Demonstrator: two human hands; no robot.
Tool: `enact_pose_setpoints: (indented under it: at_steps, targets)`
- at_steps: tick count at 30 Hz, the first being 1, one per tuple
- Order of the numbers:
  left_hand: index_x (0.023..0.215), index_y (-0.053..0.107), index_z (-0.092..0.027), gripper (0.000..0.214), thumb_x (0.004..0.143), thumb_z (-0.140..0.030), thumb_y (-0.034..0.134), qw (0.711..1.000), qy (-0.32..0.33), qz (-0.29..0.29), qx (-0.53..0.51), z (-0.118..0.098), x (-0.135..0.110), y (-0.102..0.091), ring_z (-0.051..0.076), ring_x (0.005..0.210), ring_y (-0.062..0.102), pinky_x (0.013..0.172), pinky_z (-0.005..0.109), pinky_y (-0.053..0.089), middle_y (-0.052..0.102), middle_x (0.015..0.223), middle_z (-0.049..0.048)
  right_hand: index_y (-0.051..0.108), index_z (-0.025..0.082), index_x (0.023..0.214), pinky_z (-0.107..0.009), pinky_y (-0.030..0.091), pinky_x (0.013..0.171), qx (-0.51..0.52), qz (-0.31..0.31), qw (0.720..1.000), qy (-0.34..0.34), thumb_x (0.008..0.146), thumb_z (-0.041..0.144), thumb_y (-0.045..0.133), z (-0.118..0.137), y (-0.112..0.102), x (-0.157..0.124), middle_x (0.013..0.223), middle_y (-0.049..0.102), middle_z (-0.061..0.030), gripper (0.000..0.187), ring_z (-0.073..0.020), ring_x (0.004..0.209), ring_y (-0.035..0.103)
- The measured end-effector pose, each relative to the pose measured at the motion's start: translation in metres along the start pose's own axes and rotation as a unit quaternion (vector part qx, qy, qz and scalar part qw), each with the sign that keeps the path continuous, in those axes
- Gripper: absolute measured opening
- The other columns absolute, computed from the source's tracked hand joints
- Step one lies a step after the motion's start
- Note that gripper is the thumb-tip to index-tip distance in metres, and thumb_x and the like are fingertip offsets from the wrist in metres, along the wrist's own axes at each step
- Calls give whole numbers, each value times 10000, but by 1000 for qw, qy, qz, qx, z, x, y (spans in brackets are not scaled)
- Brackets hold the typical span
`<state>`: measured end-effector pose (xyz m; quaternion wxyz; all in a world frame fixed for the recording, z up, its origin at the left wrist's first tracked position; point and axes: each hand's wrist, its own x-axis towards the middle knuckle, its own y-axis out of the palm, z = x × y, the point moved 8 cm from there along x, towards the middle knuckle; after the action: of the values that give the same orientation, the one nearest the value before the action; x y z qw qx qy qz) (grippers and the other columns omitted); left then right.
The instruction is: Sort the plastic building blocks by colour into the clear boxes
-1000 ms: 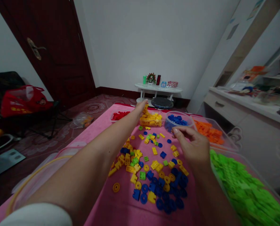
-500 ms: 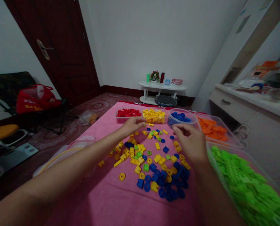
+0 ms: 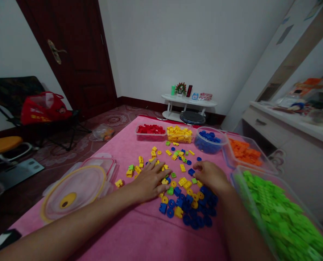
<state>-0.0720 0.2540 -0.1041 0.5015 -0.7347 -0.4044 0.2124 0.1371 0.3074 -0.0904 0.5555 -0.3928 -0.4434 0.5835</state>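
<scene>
My left hand (image 3: 152,182) lies palm down with spread fingers over the loose yellow bricks on the pink cloth, hiding some of them. My right hand (image 3: 212,174) has curled fingers beside a blue brick (image 3: 191,172) and a small green brick (image 3: 194,181); whether anything sits inside its fingers is hidden. Between and below the hands are scattered yellow bricks (image 3: 182,181), yellow rings (image 3: 165,199) and a heap of blue wheels and bricks (image 3: 198,211). Another green brick (image 3: 168,143) lies alone near the yellow bricks' container.
Along the far edge stand a tub of red bricks (image 3: 150,137), a yellow-filled container (image 3: 179,135) and a round blue-filled bowl (image 3: 210,148). An orange-filled box (image 3: 244,152) and a green-filled box (image 3: 283,214) line the right side. Clear lids (image 3: 74,192) lie at the left.
My left hand has come back from the far containers and down onto the yellow bricks, uncovering a green brick there. My right hand has drawn back from the blue bowl toward the loose bricks.
</scene>
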Motion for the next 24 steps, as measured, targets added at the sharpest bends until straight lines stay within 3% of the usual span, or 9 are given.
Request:
enact_pose_setpoints:
  at_steps: [3, 7, 10, 13, 17, 21, 24]
  targets:
    - [1290, 500, -251, 505, 841, -480, 475, 999, 27, -10, -15, -8, 16, -2, 329, 1302, 293, 1089, 505, 187, 422, 1369, 115, 689, 245, 949, -312, 429, 724, -38, -19, 999, 3, 718, 244, 576, 20, 2, -1, 1016, 629, -84, 258, -230, 930, 607]
    - [1181, 592, -220, 411, 863, -443, 459, 995, 57, -44, -63, -17, 34, -6, 267, 1188, 449, 1061, 427, 286, 531, 1252, 113, 662, 250, 1018, -293, 418, 787, -37, -48, 996, -58, 762, 195, 520, 51, 12, -4, 1049, 630, -60, 298, -207, 997, 580]
    - [1183, 591, -222, 364, 875, -365, 458, 993, 29, -74, -82, -11, 45, -8, 228, 1150, 496, 997, 358, 379, 543, 1254, 91, 660, 284, 1030, -283, 409, 789, -50, -43, 995, -81, 739, 178, 551, 60, 20, -4, 1035, 649, -29, 329, -205, 1015, 567]
    - [1162, 610, -209, 340, 856, -273, 476, 991, -10, -115, -74, -1, 54, -13, 207, 1122, 522, 984, 329, 393, 586, 1204, 77, 655, 298, 1047, -281, 405, 772, -47, -45, 996, -65, 740, 210, 553, 55, 11, -3, 1056, 655, -18, 335, -204, 1006, 573]
    - [1099, 647, -194, 320, 823, -214, 486, 985, -42, -146, -79, 9, 60, -16, 190, 1065, 558, 963, 310, 409, 634, 1131, 67, 668, 329, 990, -253, 385, 687, -27, 15, 996, -78, 715, 168, 531, 58, -1, -7, 1025, 677, 19, 347, -172, 897, 611]
    - [1040, 668, -194, 296, 793, -195, 505, 984, -61, -139, -92, 20, 63, -4, 187, 996, 590, 914, 310, 435, 670, 1055, 54, 678, 337, 903, -247, 355, 643, -41, 104, 987, -119, 635, 126, 577, 74, 14, -16, 939, 692, 33, 355, -175, 840, 617]
    - [962, 689, -192, 267, 788, -159, 490, 984, -32, -149, -93, 19, 62, 3, 178, 960, 594, 892, 300, 435, 689, 988, 41, 672, 313, 874, -254, 361, 667, -32, 110, 985, -128, 602, 128, 606, 76, 26, -17, 908, 689, 22, 336, -189, 871, 608]
